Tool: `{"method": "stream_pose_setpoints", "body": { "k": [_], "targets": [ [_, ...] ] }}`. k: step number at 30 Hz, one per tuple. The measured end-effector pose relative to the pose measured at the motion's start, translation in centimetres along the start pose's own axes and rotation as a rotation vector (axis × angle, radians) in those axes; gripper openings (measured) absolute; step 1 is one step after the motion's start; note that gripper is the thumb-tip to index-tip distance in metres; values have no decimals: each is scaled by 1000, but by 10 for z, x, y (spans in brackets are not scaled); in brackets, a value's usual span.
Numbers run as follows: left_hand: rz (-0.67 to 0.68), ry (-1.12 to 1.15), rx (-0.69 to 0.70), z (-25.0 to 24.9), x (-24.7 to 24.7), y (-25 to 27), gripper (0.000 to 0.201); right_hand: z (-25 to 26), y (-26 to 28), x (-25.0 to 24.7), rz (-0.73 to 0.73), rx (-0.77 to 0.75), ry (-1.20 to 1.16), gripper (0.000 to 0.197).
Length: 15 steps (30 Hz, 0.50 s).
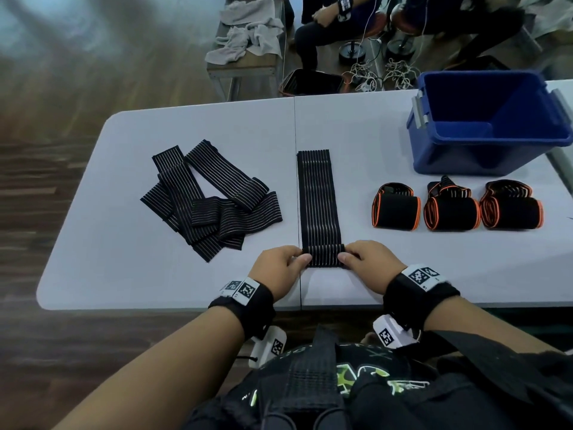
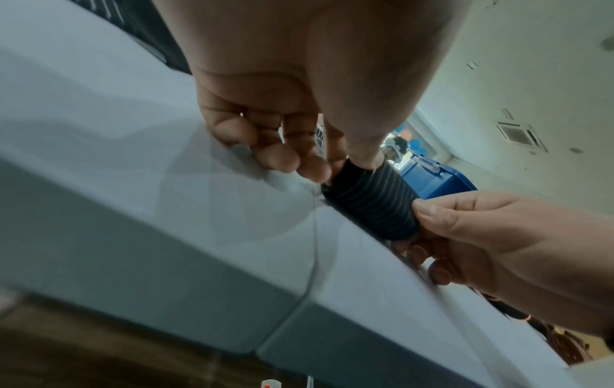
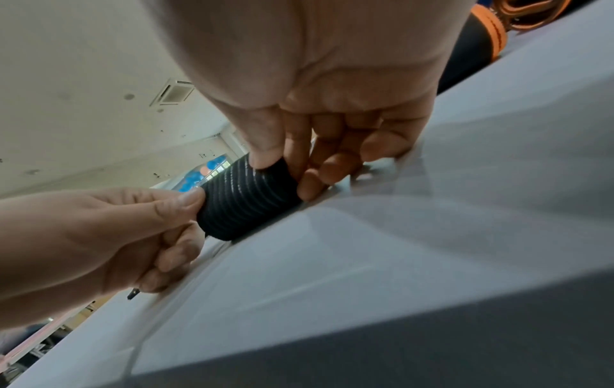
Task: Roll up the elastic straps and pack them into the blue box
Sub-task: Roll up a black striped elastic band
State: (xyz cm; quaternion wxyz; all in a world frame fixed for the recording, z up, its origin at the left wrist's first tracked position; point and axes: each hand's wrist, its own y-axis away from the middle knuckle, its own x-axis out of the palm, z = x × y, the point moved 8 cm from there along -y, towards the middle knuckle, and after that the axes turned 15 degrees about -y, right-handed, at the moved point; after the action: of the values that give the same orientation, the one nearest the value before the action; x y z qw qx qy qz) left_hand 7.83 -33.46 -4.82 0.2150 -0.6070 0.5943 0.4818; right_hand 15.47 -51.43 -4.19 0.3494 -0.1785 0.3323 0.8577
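Grey folding table [image 1: 124, 274]; behind it, a bench [image 1: 242, 68] with crumpled grey towels [image 1: 248, 29], 1 seated person [image 1: 328, 23], tangled cables [image 1: 381, 72].

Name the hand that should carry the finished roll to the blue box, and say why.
Right hand. It pinches the right end of the striped strap, and the blue box stands at the far right of the table. The left hand would probably have to cross over.
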Motion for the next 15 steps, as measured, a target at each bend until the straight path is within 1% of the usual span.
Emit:
{"method": "stream_pose_setpoints", "body": {
  "k": [3,9,12,15],
  "targets": [
    [7,16,-40,-5,0,-6,38,-2,-6,-3,-48,27,-20,43],
    [41,-10,-109,-7,1,-18,51,0,-14,-5,-79,88,23,55],
    [54,-51,-137,-10,0,-23,51,-2,-19,-3,-83,113,66,56],
    [61,-117,-143,-12,0,-25,51,2,-21,-5,-79,136,141,53]
  ]
}}
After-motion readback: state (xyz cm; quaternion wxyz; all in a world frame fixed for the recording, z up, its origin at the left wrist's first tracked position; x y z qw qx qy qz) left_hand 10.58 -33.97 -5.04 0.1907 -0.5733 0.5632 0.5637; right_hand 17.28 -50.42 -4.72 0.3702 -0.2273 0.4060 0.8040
